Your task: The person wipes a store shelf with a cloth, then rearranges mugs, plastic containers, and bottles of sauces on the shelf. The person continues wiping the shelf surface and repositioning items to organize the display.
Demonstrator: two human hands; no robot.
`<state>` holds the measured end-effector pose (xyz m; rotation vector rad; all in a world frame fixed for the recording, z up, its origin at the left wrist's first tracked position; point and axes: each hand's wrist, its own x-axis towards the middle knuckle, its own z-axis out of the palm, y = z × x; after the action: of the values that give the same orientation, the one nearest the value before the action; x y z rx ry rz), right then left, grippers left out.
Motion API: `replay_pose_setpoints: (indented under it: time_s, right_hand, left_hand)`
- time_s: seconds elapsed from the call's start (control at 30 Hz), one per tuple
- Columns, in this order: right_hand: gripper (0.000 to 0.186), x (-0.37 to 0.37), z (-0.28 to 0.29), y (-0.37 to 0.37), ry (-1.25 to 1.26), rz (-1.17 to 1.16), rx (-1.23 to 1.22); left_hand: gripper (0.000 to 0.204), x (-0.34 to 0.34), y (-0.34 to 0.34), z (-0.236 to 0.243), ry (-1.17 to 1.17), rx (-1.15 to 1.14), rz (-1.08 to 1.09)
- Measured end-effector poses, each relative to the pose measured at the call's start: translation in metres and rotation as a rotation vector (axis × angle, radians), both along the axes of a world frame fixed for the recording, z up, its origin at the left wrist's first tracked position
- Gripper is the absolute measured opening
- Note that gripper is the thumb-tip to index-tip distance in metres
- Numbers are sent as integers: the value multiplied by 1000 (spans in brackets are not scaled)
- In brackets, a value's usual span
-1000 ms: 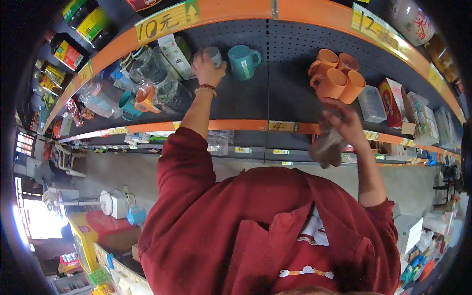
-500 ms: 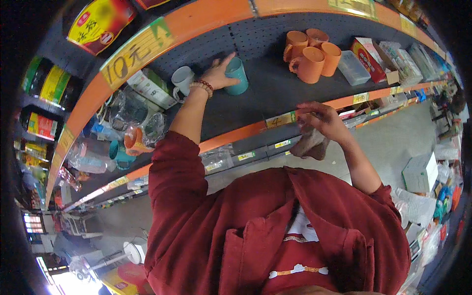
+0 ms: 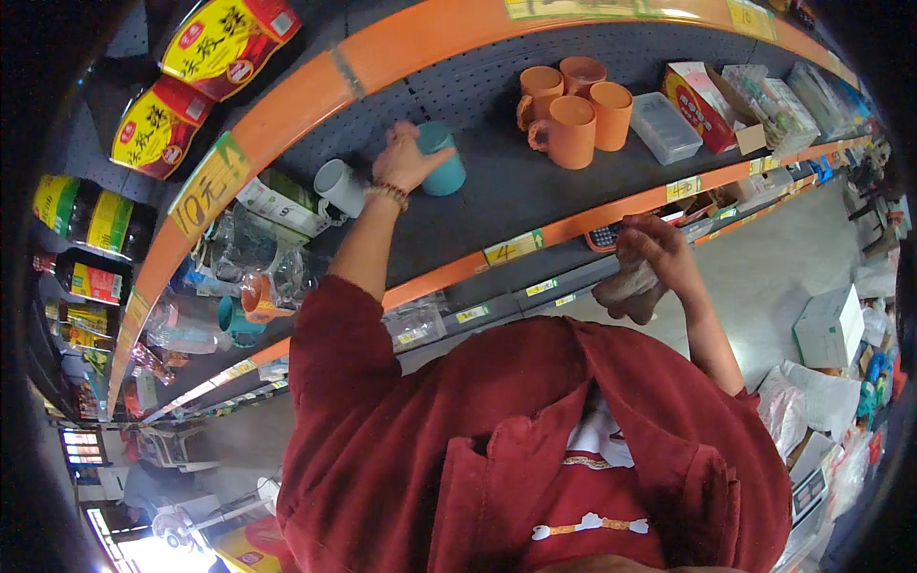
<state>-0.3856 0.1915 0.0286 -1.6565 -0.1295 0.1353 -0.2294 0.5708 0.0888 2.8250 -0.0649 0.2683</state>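
My left hand (image 3: 407,160) is on the teal mug (image 3: 444,174) on the dark shelf, thumb across its near side and fingers at its left. A white mug (image 3: 338,183) stands just left of it. My right hand (image 3: 661,246) holds a crumpled brown cloth (image 3: 623,293) below the shelf's front edge. Farther right on the shelf, a group of several orange mugs (image 3: 570,134) stands beside a clear plastic box (image 3: 666,129).
An orange shelf rim (image 3: 287,95) arches above, with bottles and packs (image 3: 158,134) at upper left. Wrapped goods (image 3: 239,248) sit left of the mugs, boxes (image 3: 699,100) right. Cartons (image 3: 829,325) lie on the floor at right; a fan (image 3: 177,525) is at lower left.
My left hand has moved from the white mug to the teal one, and the white mug now stands uncovered. My view has turned. My right hand still holds the cloth.
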Motion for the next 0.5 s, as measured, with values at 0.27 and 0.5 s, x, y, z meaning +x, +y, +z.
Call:
replay_pose_setpoints:
  time_s: [0.27, 0.5]
  right_hand:
    - [27, 24, 5, -16, -70, 48, -60]
    - [27, 40, -12, -18, -52, 93, -28]
  left_hand:
    - [97, 3, -15, -2, -90, -164, 85]
    - [92, 49, -65, -28, -35, -206, 149]
